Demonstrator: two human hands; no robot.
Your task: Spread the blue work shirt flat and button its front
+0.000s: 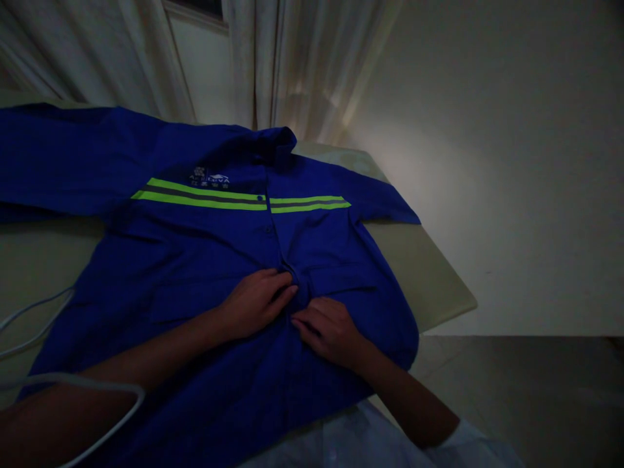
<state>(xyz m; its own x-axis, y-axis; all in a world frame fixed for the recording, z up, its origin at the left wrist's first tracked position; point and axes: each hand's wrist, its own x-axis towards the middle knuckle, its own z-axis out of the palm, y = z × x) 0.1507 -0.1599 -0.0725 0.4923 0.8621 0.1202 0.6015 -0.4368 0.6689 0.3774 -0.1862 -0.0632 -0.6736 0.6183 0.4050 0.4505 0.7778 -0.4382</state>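
At the left, a white cable [104,382] loops in front of the left forearm. A blue jacket [209,247] lies spread front up on a table [443,279], its collar toward a curtain [312,65] and yellow-green stripes [205,196] across its chest. Near the middle, the left hand [263,296] pinches the jacket's front edge, thumb and fingers close together. Just to its right and lower, the right hand [331,328] touches the same edge, fingers curled and narrow; I cannot tell whether they grip cloth. Farther right stands a pale wall [526,169].
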